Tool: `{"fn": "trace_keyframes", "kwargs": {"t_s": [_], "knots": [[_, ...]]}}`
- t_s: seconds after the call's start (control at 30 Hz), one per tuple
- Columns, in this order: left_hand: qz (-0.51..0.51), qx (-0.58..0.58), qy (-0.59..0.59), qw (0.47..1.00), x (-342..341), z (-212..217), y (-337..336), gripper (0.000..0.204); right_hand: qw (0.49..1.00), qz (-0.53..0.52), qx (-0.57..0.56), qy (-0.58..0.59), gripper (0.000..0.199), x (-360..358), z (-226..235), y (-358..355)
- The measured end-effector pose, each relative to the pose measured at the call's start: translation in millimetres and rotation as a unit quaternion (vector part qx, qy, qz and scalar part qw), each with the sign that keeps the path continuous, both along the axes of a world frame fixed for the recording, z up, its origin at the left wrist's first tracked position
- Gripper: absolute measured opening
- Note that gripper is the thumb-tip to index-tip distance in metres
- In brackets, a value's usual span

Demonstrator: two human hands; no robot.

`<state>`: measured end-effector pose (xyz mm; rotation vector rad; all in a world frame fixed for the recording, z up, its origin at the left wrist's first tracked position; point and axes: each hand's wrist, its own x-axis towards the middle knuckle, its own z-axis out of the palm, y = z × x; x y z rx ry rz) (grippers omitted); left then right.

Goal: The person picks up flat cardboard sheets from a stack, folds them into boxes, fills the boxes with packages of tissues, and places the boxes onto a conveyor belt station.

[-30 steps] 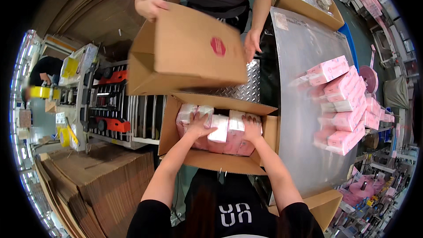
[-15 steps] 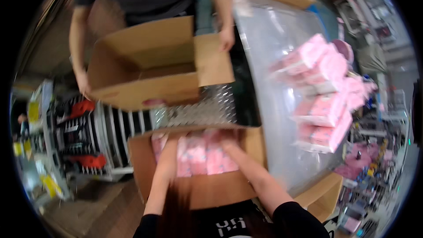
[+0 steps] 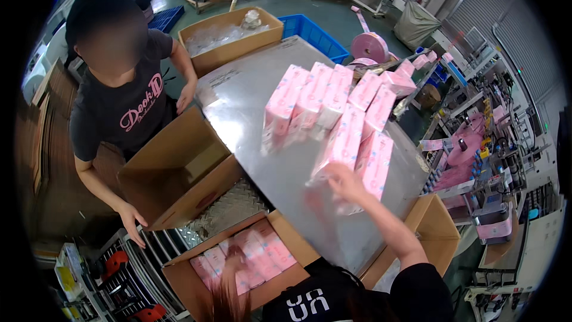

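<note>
A blue crate [image 3: 326,37] stands near a large pink roll [image 3: 364,45].

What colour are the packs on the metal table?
The packs are mostly pink, seen best in the head view.

Your right hand [image 3: 344,182] is at the near ends of the pink packs [image 3: 347,134], which stand side by side and block a straight push across the table. To its left, bare metal tabletop [image 3: 277,182] gives you an open lane between those packs and the packed carton [image 3: 295,238]. Your left hand [image 3: 234,257] is inside that carton, walled in on its sides, with packs beneath. Just beyond, the co-worker's carton [image 3: 158,167] obstructs the far side. An open box [image 3: 438,220] sits beside your right forearm.
</note>
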<state>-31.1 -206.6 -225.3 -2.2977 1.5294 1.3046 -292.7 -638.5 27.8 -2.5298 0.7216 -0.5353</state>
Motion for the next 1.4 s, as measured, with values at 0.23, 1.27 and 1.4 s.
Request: {"fn": "trace_keyframes", "kwargs": {"t_s": [0.23,1.27,1.4], "knots": [[0.101,-0.187,0.289,0.934,-56.2,203.5,-286.4,0.035,0.891,-0.447,-0.046,-0.068,0.064,-146.7,-16.1,-135.7],[0.340,-0.143,-0.196,0.909,-116.4,287.6,-318.4,0.118,0.880,-0.388,0.211,0.173,0.120,-92.6,15.6,-145.5],[0.300,-0.180,-0.229,0.908,-117.1,267.6,-309.1,0.114,0.914,-0.155,0.374,0.033,0.116,-66.3,-1.7,-64.3]]}}
